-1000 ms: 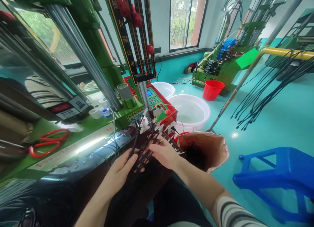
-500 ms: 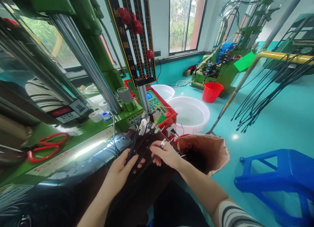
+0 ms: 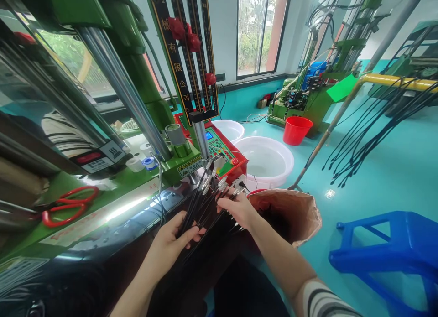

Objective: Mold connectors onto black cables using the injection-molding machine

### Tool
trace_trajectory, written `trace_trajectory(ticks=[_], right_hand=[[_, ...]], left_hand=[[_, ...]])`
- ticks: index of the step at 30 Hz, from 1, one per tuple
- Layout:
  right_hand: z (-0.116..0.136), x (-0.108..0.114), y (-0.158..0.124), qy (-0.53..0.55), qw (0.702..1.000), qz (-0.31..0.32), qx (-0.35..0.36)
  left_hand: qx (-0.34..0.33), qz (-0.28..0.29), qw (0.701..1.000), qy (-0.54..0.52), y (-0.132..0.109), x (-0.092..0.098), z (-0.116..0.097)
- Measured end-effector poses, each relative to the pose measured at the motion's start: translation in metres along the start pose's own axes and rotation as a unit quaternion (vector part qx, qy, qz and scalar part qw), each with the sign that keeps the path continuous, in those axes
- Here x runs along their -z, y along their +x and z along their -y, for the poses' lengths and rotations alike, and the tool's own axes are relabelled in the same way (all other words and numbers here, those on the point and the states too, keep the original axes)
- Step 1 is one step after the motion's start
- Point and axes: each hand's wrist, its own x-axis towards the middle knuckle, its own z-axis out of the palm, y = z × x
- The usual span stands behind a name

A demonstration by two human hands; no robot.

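Observation:
A bundle of thin black cables (image 3: 195, 206) with silvery metal connectors on the ends lies in my left hand (image 3: 173, 237), whose thumb and fingers close around it. The connector ends (image 3: 206, 184) fan out upward, away from me. On the right side of the bundle, my right hand (image 3: 237, 208) has its fingers closed around black cable near some of the metal connectors (image 3: 236, 192). Its fingertips are partly hidden behind the cables. Both hands are above a dark surface, in front of the green machine (image 3: 178, 164).
Red-handled scissors (image 3: 70, 205) lie on the machine bed at left, near white and blue tape rolls (image 3: 149, 163). A red control panel (image 3: 221, 148) stands ahead. To the right are a paper-lined bin (image 3: 308, 212), a white tub (image 3: 267, 164), a blue stool (image 3: 386, 239) and hanging cables (image 3: 359, 139).
The cables have spread apart, and more connector ends show between the hands. My right hand has shifted slightly right and now sits close to the connectors.

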Motion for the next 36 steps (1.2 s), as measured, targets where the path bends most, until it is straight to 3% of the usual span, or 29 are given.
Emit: trace_trajectory(ticks=[5, 11, 18, 23, 30, 36], right_hand=[[-0.006, -0.014, 0.000, 0.062, 0.995, -0.077, -0.002], [-0.009, -0.023, 0.001, 0.072, 0.990, -0.118, 0.006], [-0.007, -0.020, 0.000, 0.140, 0.982, -0.116, -0.049], [-0.010, -0.019, -0.003, 0.234, 0.962, -0.127, -0.050], [-0.014, -0.014, -0.003, 0.133, 0.980, -0.142, -0.038], [-0.018, -0.007, 0.000, 0.163, 0.972, -0.160, -0.060]], left_hand=[[-0.019, -0.017, 0.999, 0.027, 0.001, -0.003, 0.006], [-0.038, -0.036, 0.998, 0.024, 0.003, -0.007, 0.005], [-0.037, -0.073, 0.996, 0.040, 0.003, -0.005, 0.014], [-0.070, -0.114, 0.985, 0.109, 0.006, -0.004, 0.014], [-0.074, -0.119, 0.982, 0.127, 0.005, -0.006, 0.013], [-0.072, -0.091, 0.983, 0.143, 0.003, -0.004, 0.008]])
